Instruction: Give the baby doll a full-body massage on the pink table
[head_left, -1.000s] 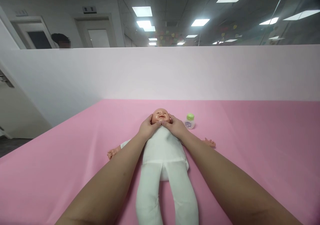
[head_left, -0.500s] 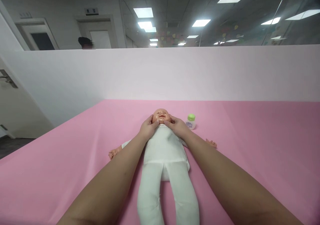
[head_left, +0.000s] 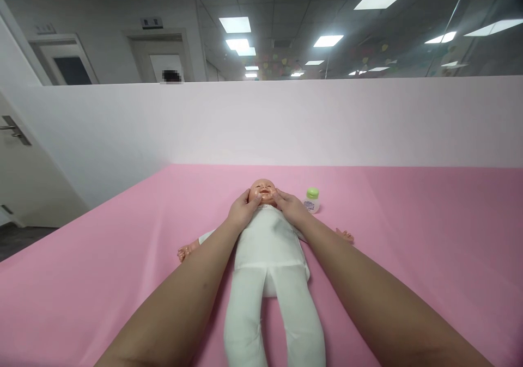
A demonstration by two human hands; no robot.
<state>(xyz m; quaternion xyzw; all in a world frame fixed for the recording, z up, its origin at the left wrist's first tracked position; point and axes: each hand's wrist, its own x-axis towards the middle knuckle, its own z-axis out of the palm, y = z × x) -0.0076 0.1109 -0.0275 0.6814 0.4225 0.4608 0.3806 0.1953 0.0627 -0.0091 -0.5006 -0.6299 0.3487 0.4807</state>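
Observation:
A baby doll [head_left: 270, 244] with a white cloth body lies on its back, its head at the far end and its legs toward me. My left hand [head_left: 243, 210] cups the left side of the doll's head, thumb on the cheek near the mouth. On the other side my right hand [head_left: 291, 207] holds the head the same way, its thumb by the right corner of the mouth. Fingers of both hands are partly hidden beside and behind the head. The doll's arms stretch out sideways, partly covered by my forearms.
A small clear bottle [head_left: 311, 201] with a green cap stands just right of my right hand. Pink sheeting [head_left: 408, 236] covers the table, which meets a low white wall [head_left: 327, 122]. Glass rises above the wall. A door [head_left: 36, 176] is at the left.
My thumbs have slid from the doll's chin up toward the corners of its mouth. Behind the glass, a person's head has moved to the right. The doll's body and the bottle stay put.

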